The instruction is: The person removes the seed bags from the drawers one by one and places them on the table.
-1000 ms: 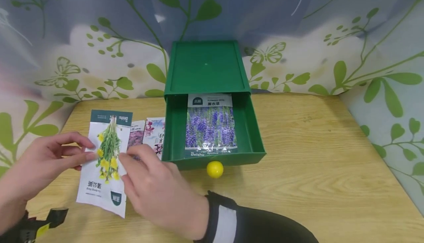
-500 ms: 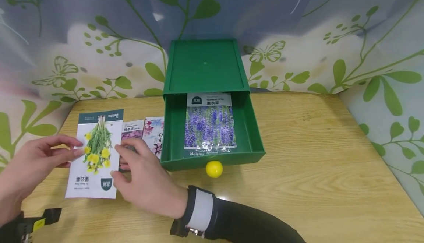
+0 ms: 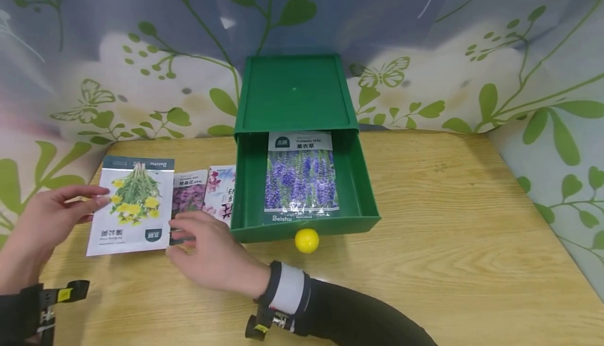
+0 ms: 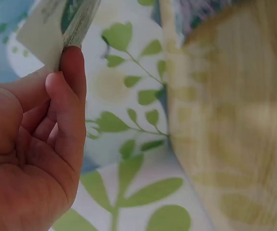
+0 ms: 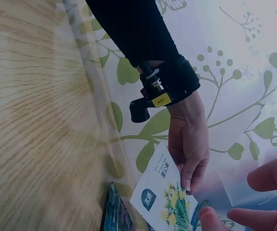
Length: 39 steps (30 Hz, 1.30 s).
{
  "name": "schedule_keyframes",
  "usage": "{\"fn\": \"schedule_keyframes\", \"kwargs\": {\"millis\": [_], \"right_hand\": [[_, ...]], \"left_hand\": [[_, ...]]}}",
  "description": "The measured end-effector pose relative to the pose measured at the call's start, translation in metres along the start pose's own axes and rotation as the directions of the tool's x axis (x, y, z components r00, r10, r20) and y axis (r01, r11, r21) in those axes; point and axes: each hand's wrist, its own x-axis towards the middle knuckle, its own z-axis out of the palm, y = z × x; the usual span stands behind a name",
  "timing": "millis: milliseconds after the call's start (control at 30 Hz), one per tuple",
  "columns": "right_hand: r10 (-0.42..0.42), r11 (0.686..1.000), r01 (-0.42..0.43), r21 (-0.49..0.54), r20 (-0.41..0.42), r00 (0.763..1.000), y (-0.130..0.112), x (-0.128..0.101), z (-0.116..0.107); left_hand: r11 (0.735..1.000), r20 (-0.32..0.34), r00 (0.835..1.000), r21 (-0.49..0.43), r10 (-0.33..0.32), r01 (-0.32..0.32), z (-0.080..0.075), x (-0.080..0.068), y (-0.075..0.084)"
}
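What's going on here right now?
A person is handling seed packets beside an open green drawer. The left hand pinches the edge of the yellow-flower packet, held up off the table. The right hand hangs open by that packet's near corner, over two more packets lying on the table. A lavender packet lies in the drawer, by its yellow knob.

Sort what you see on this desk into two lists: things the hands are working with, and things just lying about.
In use:
left hand, holding the yellow-flower packet
right hand, beside that packet
green drawer, open, with the purple-flower packet inside

Lying about:
two more packets beside the drawer
wooden table
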Motion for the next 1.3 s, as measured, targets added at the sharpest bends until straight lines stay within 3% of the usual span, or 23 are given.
{"fn": "schedule_keyframes", "kwargs": {"millis": [400,667,867,1100,1300], "right_hand": [[0.045,0.999,-0.045,0.015,0.039,0.998,0.003,-0.008,0.0],[0.05,0.999,-0.05,-0.002,0.055,0.997,0.004,-0.012,0.0],[0.03,0.999,-0.031,0.012,0.08,0.996,0.003,-0.017,-0.003],[0.006,1.0,-0.009,0.026,0.11,0.994,-0.004,-0.028,-0.011],[-0.057,0.998,0.051,0.041,0.149,0.987,-0.018,-0.046,-0.023]], "left_hand": [[0.994,0.038,0.995,0.067,-0.091,0.089,-0.003,0.029,-0.035],[0.986,0.086,0.986,0.107,-0.141,0.132,0.004,0.041,-0.058],[0.969,0.118,0.978,0.2,-0.173,0.147,0.004,0.042,-0.053],[0.956,0.146,0.962,0.219,-0.23,0.195,0.001,0.04,-0.04],[0.95,0.16,0.966,0.272,-0.203,0.155,-0.002,0.039,-0.031]]}}
